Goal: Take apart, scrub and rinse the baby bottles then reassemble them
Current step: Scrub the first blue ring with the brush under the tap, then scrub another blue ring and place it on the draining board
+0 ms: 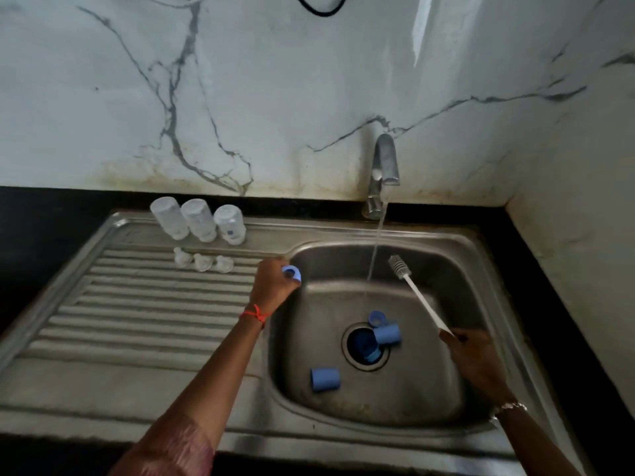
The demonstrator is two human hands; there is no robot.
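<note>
1. Taking apart looks finished. Three clear plastic bottle bodies (199,219) stand mouth-down in a row at the back of the ribbed steel drainboard (144,304). Three clear silicone teats (202,262) sit just in front of them.
2. I judge those six pieces washed and left to drain. No reassembly has begun.
3. The blue parts are in hand now.
   - The left hand (275,283) has its grip curled round a small blue plastic screw ring (292,272) at the left rim of the stainless steel sink (446,262).
   - The right hand (476,359) has its grip closed on the end of a white-handled bottle brush (417,293). The bristle head is near the stream from the running chrome tap (386,163).
4. Still to do: two blue plastic caps (325,380) and a second blue ring (377,318) lie on the basin floor. Then everything needs refitting.
5. Hard to make out:
   - Something blue sits down in the drain hole (354,333), its shape unclear.
   - Most fingers of both hands are hidden.
   - The black bench (51,214) is too dark to read.
</note>
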